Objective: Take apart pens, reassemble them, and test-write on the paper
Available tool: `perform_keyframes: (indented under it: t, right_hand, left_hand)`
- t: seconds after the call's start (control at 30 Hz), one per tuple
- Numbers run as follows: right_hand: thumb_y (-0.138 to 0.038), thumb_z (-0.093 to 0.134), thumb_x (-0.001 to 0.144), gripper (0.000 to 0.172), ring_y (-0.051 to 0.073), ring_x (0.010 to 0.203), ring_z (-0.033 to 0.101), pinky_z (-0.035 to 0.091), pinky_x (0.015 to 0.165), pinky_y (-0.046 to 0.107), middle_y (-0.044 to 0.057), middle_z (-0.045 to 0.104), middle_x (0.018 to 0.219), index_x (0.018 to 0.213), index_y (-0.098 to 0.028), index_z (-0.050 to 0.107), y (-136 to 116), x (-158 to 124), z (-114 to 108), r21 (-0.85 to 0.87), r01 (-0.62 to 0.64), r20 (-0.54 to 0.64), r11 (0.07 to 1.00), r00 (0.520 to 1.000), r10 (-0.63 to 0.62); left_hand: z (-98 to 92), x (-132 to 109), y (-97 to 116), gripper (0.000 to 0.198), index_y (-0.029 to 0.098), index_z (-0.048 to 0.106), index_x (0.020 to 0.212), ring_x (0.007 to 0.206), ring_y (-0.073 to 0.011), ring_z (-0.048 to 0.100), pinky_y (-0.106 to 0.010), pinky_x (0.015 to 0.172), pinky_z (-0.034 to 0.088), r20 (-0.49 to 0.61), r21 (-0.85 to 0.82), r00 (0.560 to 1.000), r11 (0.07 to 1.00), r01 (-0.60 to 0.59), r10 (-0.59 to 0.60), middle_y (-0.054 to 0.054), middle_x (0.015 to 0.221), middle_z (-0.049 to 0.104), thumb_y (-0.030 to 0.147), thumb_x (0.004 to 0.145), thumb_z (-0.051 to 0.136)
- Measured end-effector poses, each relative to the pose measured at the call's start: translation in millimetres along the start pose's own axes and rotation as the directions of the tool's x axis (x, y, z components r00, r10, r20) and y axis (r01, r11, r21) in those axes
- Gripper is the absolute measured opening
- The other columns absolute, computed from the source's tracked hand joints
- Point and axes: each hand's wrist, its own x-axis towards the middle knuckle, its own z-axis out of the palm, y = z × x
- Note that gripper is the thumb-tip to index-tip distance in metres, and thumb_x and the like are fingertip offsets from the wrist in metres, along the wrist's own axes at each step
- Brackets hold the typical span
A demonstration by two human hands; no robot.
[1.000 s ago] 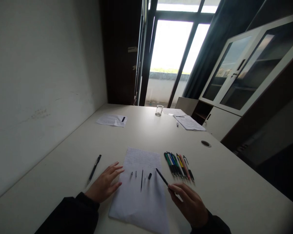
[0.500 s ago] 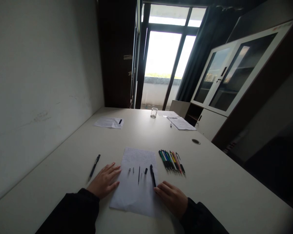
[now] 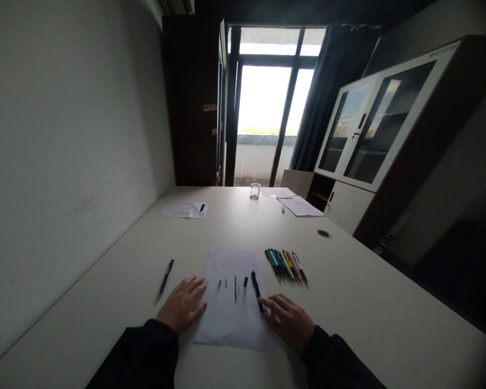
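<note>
My left hand (image 3: 183,303) lies flat with its fingers stretched out, the tips on the left edge of a sheet of written paper (image 3: 227,327). My right hand (image 3: 287,319) rests at the sheet's right side with loosely spread fingers, its fingertips touching the lower end of a black pen (image 3: 256,286). Left of that pen on the paper are a short black cap-like piece (image 3: 245,281), a thin dark refill (image 3: 235,290), a cone-shaped pen tip (image 3: 220,283) and a small spring-like piece (image 3: 225,282). Another tiny pale piece is too faint to name.
A dark blue pen (image 3: 166,280) lies left of my left hand. Several coloured pens (image 3: 285,265) lie in a row at the right. Farther back on the white table (image 3: 117,302) are a glass (image 3: 255,190), papers (image 3: 302,206) and another sheet (image 3: 182,209). A wall borders the left.
The view has tilted up slightly. My right fingers have loosened and spread at the pen's lower end, where they were closed together before. My left hand stays flat on the paper's edge.
</note>
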Motion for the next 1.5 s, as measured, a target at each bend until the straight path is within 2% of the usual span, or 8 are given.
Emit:
perform_keyframes:
  t: [0.13, 0.43, 0.67, 0.83, 1.07, 1.5]
  right_hand:
    - [-0.022, 0.055, 0.092, 0.029, 0.023, 0.092, 0.066, 0.060, 0.075, 0.038, 0.010, 0.069, 0.105, 0.120, -0.021, 0.061, -7.4, -3.5, -0.6, -0.004, -0.093, -0.038, 0.996, 0.995, 0.093]
    - [-0.025, 0.069, 0.082, 0.049, 0.027, 0.103, 0.064, 0.058, 0.086, 0.042, 0.011, 0.068, 0.113, 0.128, -0.019, 0.056, -7.8, -8.2, 1.2, 0.010, -0.192, 0.028, 0.981, 0.981, 0.192]
    - [-0.029, 0.069, 0.084, 0.056, 0.028, 0.110, 0.059, 0.054, 0.094, 0.046, 0.012, 0.064, 0.121, 0.135, -0.018, 0.051, -4.1, -14.0, 4.1, 0.080, -0.301, 0.130, 0.950, 0.948, 0.289]
    - [-0.032, 0.070, 0.082, 0.055, 0.027, 0.116, 0.056, 0.049, 0.100, 0.042, 0.012, 0.062, 0.126, 0.133, -0.017, 0.055, -1.4, -13.1, 2.0, 0.120, -0.383, 0.220, 0.916, 0.910, 0.351]
    - [-0.031, 0.068, 0.083, 0.049, 0.027, 0.118, 0.053, 0.046, 0.102, 0.041, 0.009, 0.061, 0.128, 0.130, -0.021, 0.059, -2.6, -13.0, 0.2, 0.132, -0.385, 0.241, 0.913, 0.906, 0.347]
    - [-0.028, 0.069, 0.082, 0.049, 0.028, 0.117, 0.053, 0.047, 0.101, 0.043, 0.008, 0.062, 0.127, 0.129, -0.022, 0.059, -4.2, -13.8, 0.9, 0.142, -0.397, 0.229, 0.907, 0.904, 0.360]
  left_hand:
    - [2.7, -5.7, 3.5, 0.047, 0.027, 0.048, 0.140, 0.137, -0.0289, 0.040, -0.053, 0.112, 0.034, 0.007, 0.015, 0.999, 0.999, 0.032, -0.033, -0.006, 0.146, 0.048, 0.040, 0.095, 0.051]
    - [5.1, -9.2, 5.9, 0.046, 0.025, 0.048, 0.139, 0.136, -0.0289, 0.041, -0.054, 0.112, 0.035, 0.006, 0.051, 0.999, 0.998, 0.043, -0.044, -0.007, 0.146, 0.049, 0.041, 0.096, 0.049]
    - [4.2, -9.0, 6.8, 0.048, 0.023, 0.046, 0.141, 0.135, -0.0292, 0.042, -0.054, 0.110, 0.037, 0.003, 0.075, 0.999, 0.997, 0.033, -0.033, -0.009, 0.145, 0.049, 0.043, 0.097, 0.047]
    - [3.3, -19.8, 13.6, 0.049, 0.023, 0.042, 0.143, 0.135, -0.0285, 0.043, -0.053, 0.110, 0.039, -0.028, 0.107, 0.999, 0.994, -0.017, 0.020, -0.009, 0.145, 0.049, 0.040, 0.098, 0.047]
    - [1.3, -35.7, 24.8, 0.045, 0.026, 0.044, 0.142, 0.135, -0.0277, 0.043, -0.054, 0.109, 0.041, -0.012, 0.139, 0.999, 0.990, -0.035, 0.037, -0.004, 0.146, 0.049, 0.038, 0.099, 0.045]
    - [-2.1, -38.2, 29.8, 0.045, 0.024, 0.046, 0.142, 0.135, -0.0287, 0.044, -0.055, 0.107, 0.042, 0.009, 0.152, 0.999, 0.988, -0.041, 0.041, -0.006, 0.146, 0.049, 0.039, 0.099, 0.045]
